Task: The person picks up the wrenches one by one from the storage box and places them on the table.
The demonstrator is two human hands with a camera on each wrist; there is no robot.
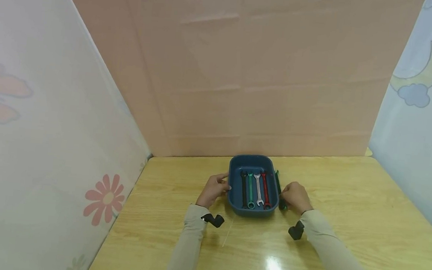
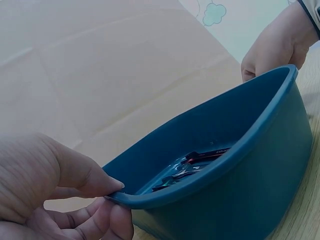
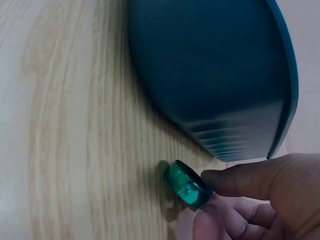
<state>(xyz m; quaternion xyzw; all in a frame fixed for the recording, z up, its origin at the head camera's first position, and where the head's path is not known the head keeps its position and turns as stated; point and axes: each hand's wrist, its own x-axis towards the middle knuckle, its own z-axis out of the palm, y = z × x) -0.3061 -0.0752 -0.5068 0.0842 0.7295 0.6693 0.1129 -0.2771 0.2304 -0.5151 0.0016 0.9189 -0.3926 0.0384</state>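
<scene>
Green wrench point(image 3: 183, 185) pinched just right of a blue bin point(image 1: 253, 213)

Head view, lower centre: the right hand point(image 1: 297, 197) holds it, the left hand point(image 1: 213, 189) pinches the bin's left rim point(image 2: 160, 201); four wrenches point(image 1: 258, 190) lie inside, a peach sheet point(image 1: 206, 65) behind.

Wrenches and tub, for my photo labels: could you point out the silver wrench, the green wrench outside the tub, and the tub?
Silver wrench point(image 1: 258, 190): head view, on its handle.
Green wrench point(image 3: 184, 187): right wrist view, on its ring end.
Tub point(image 1: 253, 214): head view, on its near wall.

Bright wht glare patch on tbl point(image 1: 154, 224)
</scene>
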